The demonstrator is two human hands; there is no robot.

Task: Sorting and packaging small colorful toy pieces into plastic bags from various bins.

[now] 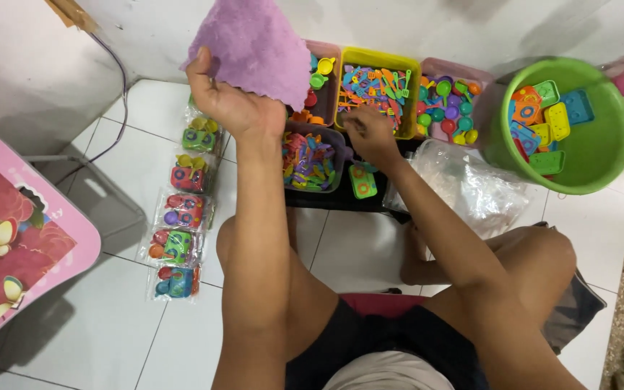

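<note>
Five small clear bags (180,220) of bright plastic toys, laid in a column on the white tiled floor (110,339), just right of a pink stool (16,238) printed with butterflies and flowers. Above the column, left hand (229,105) raised, fingers and thumb closed on the lower edge of a purple cloth (254,43) held up over the trays. Just right of the left wrist, a dark tray (312,160) full of mixed colourful pieces. Beyond it, against the wall, a pink tray (321,72), a yellow tray (378,88) of orange, blue and pink utensils, and another pink tray (448,101) of small round pieces. Right hand (370,133) lowered at the near edge of the yellow tray, fingers curled downward; whether anything is pinched, hard to tell from this angle. Just below that hand, a small green toy (362,180). Farther right, crumpled clear plastic bags (464,184) on the floor, then a round green basin (586,144) with flat rectangular toy pieces inside.
</note>
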